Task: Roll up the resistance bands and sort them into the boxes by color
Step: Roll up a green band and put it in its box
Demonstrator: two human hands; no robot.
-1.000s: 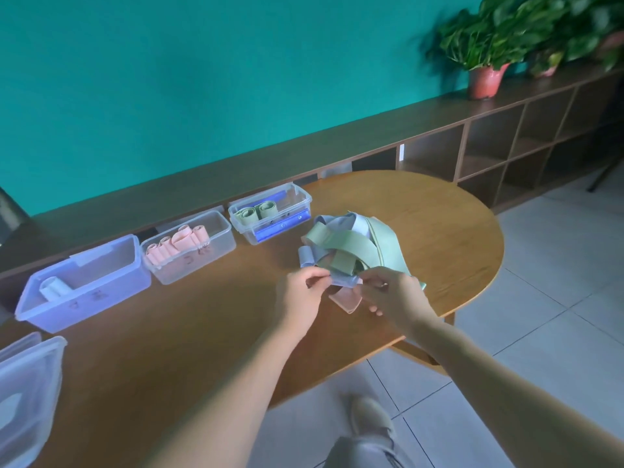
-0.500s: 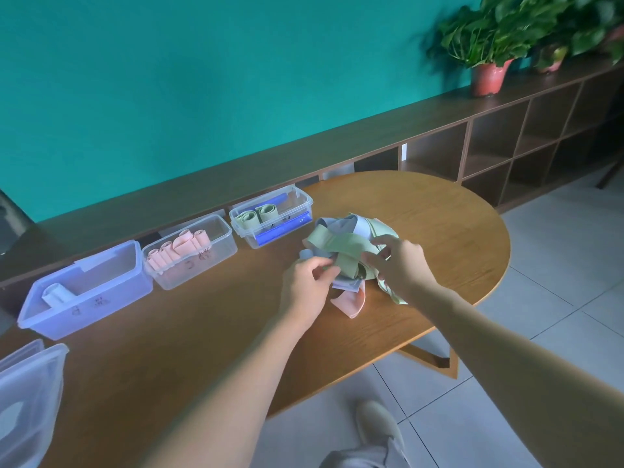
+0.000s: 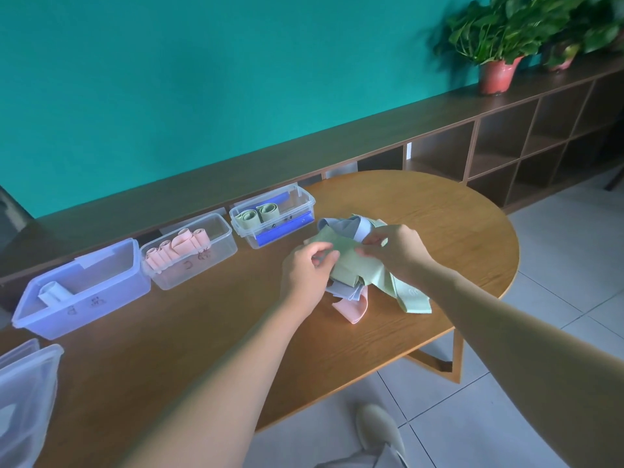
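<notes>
Left hand [image 3: 309, 270]: your fingers pinch one end of the green band [image 3: 351, 265], just above the heap.
Right hand [image 3: 396, 253]: your fingertips pinch the same green band close beside the left hand, so the two hands nearly meet.
Green band: partly lifted; its free tail trails down to the bench [image 3: 202, 349] near the rounded right-hand edge.
Tangle of bands [image 3: 347, 231]: blue, green and pink strips heaped together at the right end of the bench, under your hands.
Green box [image 3: 273, 219]: two green rolls inside; nearest the heap.
Pink box [image 3: 192, 251]: several pink rolls, middle of the row.
Blue box [image 3: 84, 292]: one pale roll, at the left along the back edge.
Step, as judged: freeing the green band before you roll it.
Risk 1: the band looks threaded through the heap; pulling hard could drag other strips off the near edge.
Risk 2: rolling with the tail caught would probably give a loose, skewed roll.
Risk 3: a slack pinch could let the started end spring open.
</notes>
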